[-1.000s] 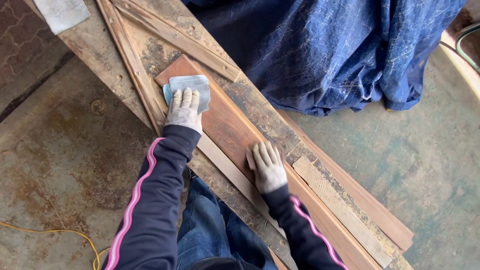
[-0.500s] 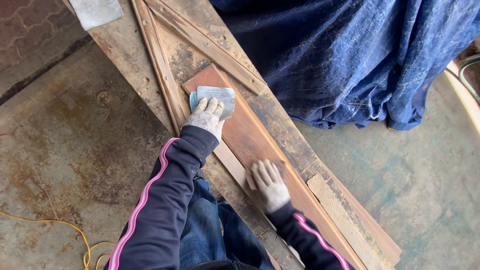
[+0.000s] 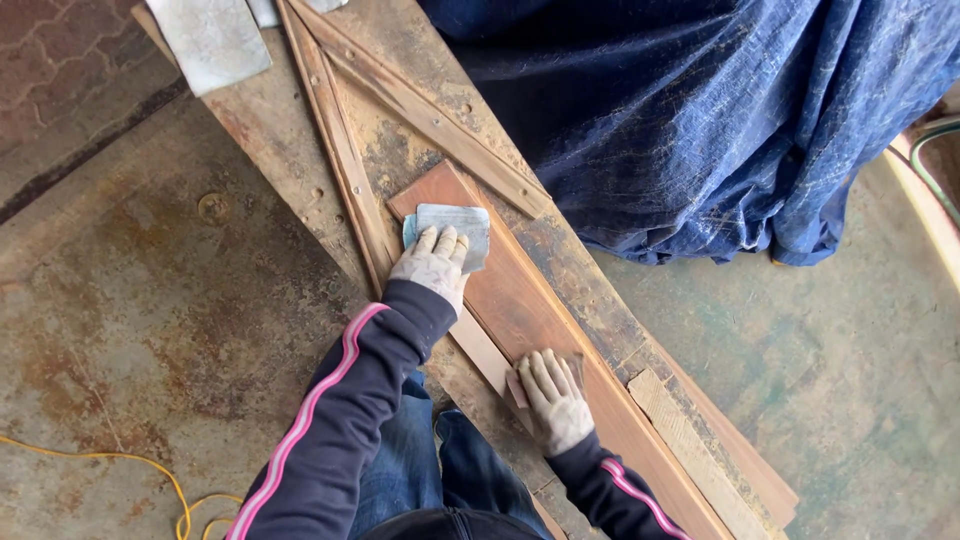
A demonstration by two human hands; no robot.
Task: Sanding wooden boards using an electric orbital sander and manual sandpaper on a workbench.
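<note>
Fingers of left hand (image 3: 432, 265) flat on sandpaper (image 3: 455, 225), arm outstretched.

I see a reddish-brown plank (image 3: 520, 300) under pale grey-blue sandpaper (image 3: 455, 228), dusty whitish gloves, dark navy sleeves (image 3: 340, 400) with pink stripes, a deep blue tarp (image 3: 700, 110), a yellow cord (image 3: 150, 475).

- reddish-brown plank (image 3: 520, 300): long, flat, runs diagonally from far-left to near-right on the weathered boards
- grey sanding sheet (image 3: 455, 228): slightly curled, lies flat on the plank's far end
</note>
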